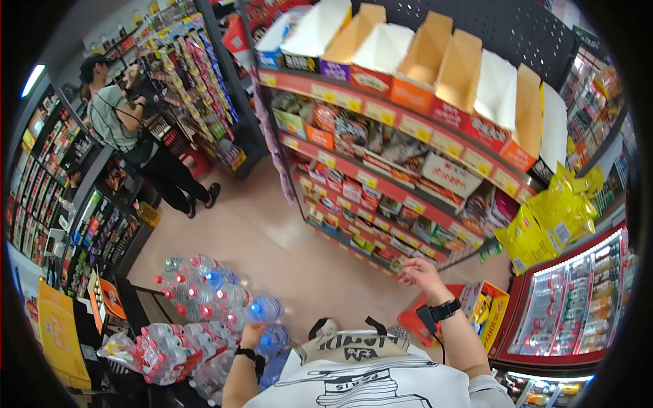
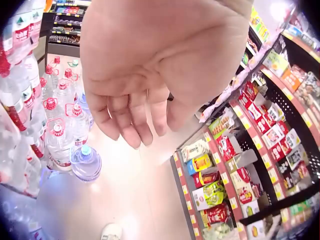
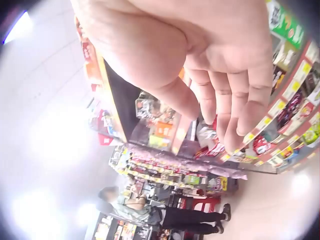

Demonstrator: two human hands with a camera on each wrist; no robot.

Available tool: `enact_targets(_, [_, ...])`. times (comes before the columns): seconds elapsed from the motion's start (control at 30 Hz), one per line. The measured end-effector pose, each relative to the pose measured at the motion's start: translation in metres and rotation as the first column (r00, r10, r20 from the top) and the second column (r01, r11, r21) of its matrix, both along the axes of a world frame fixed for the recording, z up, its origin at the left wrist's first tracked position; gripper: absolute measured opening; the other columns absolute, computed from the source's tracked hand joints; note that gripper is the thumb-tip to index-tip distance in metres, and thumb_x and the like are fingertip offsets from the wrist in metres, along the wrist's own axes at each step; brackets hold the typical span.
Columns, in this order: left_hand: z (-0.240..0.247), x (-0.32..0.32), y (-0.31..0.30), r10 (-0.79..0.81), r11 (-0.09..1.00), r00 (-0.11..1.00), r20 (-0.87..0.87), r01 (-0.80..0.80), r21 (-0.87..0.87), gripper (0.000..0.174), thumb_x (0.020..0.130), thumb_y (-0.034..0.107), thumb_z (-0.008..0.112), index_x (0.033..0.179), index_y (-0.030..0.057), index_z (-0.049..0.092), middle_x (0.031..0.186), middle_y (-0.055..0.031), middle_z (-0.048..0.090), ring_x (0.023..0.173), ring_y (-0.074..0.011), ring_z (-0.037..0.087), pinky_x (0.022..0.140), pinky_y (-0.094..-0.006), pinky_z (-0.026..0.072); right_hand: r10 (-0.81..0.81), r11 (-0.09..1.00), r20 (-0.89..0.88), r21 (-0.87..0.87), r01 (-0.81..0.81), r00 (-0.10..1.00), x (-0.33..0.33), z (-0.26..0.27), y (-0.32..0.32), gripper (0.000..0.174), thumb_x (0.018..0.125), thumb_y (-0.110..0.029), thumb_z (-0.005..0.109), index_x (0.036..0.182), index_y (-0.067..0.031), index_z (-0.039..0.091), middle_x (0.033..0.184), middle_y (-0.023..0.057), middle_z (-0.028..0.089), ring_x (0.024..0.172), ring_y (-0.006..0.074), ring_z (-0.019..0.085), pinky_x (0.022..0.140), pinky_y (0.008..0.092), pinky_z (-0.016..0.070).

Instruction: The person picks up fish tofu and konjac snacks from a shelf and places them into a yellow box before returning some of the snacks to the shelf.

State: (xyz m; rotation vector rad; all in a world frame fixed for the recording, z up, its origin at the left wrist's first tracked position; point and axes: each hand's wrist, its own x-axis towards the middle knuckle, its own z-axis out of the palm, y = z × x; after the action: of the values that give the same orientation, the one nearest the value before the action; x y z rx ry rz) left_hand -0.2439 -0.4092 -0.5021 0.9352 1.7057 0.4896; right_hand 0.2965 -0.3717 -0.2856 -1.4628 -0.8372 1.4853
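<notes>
My left hand [image 1: 252, 335] hangs low beside a group of large water bottles [image 1: 199, 292] standing on the floor. In the left wrist view its fingers [image 2: 131, 117] are loosely bent and hold nothing. A blue-capped water bottle [image 2: 86, 162] stands below and left of that hand. My right hand [image 1: 420, 276] is held out in front of the snack shelves [image 1: 381, 197], overlapping their lower end in the head view. Its relaxed fingers [image 3: 223, 100] hang with nothing in them in the right wrist view.
Shrink-wrapped bottle packs [image 1: 163, 350] are stacked at the left. A red crate [image 1: 411, 319] with packaged goods stands at my right, near a drinks fridge [image 1: 575, 299]. Yellow bags [image 1: 551, 221] hang at the shelf end. Another person [image 1: 115, 122] stands by a counter at the back left.
</notes>
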Motion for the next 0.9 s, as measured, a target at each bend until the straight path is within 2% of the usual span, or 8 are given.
enact_targets(0.1, [0.022, -0.005, 0.005, 0.074, 0.994, 0.997, -0.002, -0.074, 0.077, 0.019, 0.082, 0.012, 0.059, 0.095, -0.0015, 0.06, 0.082, -0.0053, 0.062, 0.069, -0.013, 0.057, 0.059, -0.0271, 0.0477, 0.113, 0.993, -0.014, 0.037, -0.113, 0.993, -0.035, 0.025, 0.039, 0.017, 0.086, -0.01, 0.052, 0.101, -0.0021, 0.053, 0.086, 0.0081, 0.063, 0.072, 0.014, 0.061, 0.062, 0.0248, 0.047])
enact_targets(0.27, [-0.01, -0.011, 0.009, 0.114, 0.993, 0.993, 0.04, -0.116, 0.03, 0.014, 0.083, 0.009, 0.057, 0.092, -0.0009, 0.061, 0.075, -0.0043, 0.062, 0.06, -0.0109, 0.055, 0.055, -0.0231, 0.0448, 0.249, 0.959, 0.023, 0.138, -0.249, 0.968, -0.059, 0.055, 0.087, 0.019, 0.086, -0.008, 0.054, 0.103, -0.0011, 0.052, 0.087, 0.0043, 0.061, 0.077, 0.0108, 0.058, 0.068, 0.0251, 0.0473])
enact_targets(0.4, [0.02, 0.017, 0.061, 0.146, 0.989, 0.983, 0.114, -0.146, -0.009, 0.023, 0.08, 0.013, 0.061, 0.096, -0.0027, 0.063, 0.084, -0.0073, 0.065, 0.07, -0.0124, 0.059, 0.065, -0.0262, 0.0483, 0.261, 0.928, 0.152, 0.232, -0.292, 0.953, -0.058, 0.094, 0.126, 0.023, 0.084, -0.009, 0.056, 0.104, 0.0001, 0.052, 0.088, 0.0047, 0.06, 0.078, 0.0106, 0.057, 0.07, 0.0252, 0.0472])
enact_targets(0.5, [0.06, 0.047, 0.117, 0.012, 0.996, 0.999, -0.033, -0.009, 0.085, 0.024, 0.081, 0.012, 0.059, 0.099, -0.0033, 0.061, 0.089, -0.009, 0.065, 0.077, -0.0141, 0.06, 0.07, -0.0269, 0.0485, 0.252, 0.897, 0.305, 0.282, -0.34, 0.918, -0.054, 0.124, 0.156, 0.023, 0.084, -0.01, 0.056, 0.104, 0.0009, 0.053, 0.088, 0.0046, 0.06, 0.078, 0.0103, 0.057, 0.069, 0.0244, 0.0467])
enact_targets(0.57, [0.053, 0.05, 0.161, 0.022, 0.957, 0.991, 0.132, -0.059, 0.283, 0.021, 0.084, 0.01, 0.056, 0.101, -0.0016, 0.06, 0.085, -0.0068, 0.064, 0.072, -0.0128, 0.058, 0.065, -0.0245, 0.0468, 0.265, 0.881, 0.296, 0.312, -0.355, 0.918, -0.051, 0.136, 0.174, 0.022, 0.084, -0.011, 0.056, 0.103, 0.0011, 0.054, 0.088, 0.0044, 0.06, 0.078, 0.01, 0.057, 0.068, 0.0245, 0.0464])
enact_targets(0.63, [0.114, 0.072, 0.205, -0.02, 0.949, 0.988, 0.152, -0.029, 0.313, 0.024, 0.085, 0.011, 0.057, 0.105, -0.003, 0.058, 0.096, -0.0109, 0.064, 0.089, -0.0159, 0.06, 0.079, -0.027, 0.0465, 0.268, 0.845, 0.345, 0.364, -0.391, 0.9, -0.052, 0.156, 0.19, 0.021, 0.085, -0.01, 0.055, 0.104, 0.0, 0.054, 0.088, 0.0044, 0.06, 0.079, 0.01, 0.058, 0.069, 0.0247, 0.0464])
enact_targets(0.7, [0.161, 0.085, 0.245, -0.068, 0.914, 0.996, 0.061, 0.038, 0.404, 0.024, 0.085, 0.012, 0.057, 0.105, -0.0024, 0.058, 0.098, -0.0109, 0.063, 0.091, -0.0162, 0.059, 0.08, -0.0272, 0.0461, 0.306, 0.833, 0.367, 0.343, -0.433, 0.879, -0.051, 0.17, 0.205, 0.021, 0.085, -0.011, 0.055, 0.104, -0.0005, 0.054, 0.089, 0.0056, 0.061, 0.08, 0.0113, 0.058, 0.07, 0.0254, 0.0468])
enact_targets(0.9, [0.265, 0.107, 0.342, -0.163, 0.75, 0.972, 0.168, 0.011, 0.661, 0.02, 0.084, 0.007, 0.057, 0.102, -0.0012, 0.058, 0.096, -0.0069, 0.063, 0.091, -0.013, 0.057, 0.081, -0.0255, 0.0445, 0.31, 0.709, 0.567, 0.397, -0.582, 0.764, -0.053, 0.189, 0.236, 0.022, 0.084, -0.011, 0.056, 0.104, 0.0, 0.054, 0.089, 0.0096, 0.062, 0.077, 0.0146, 0.06, 0.069, 0.0266, 0.0477])
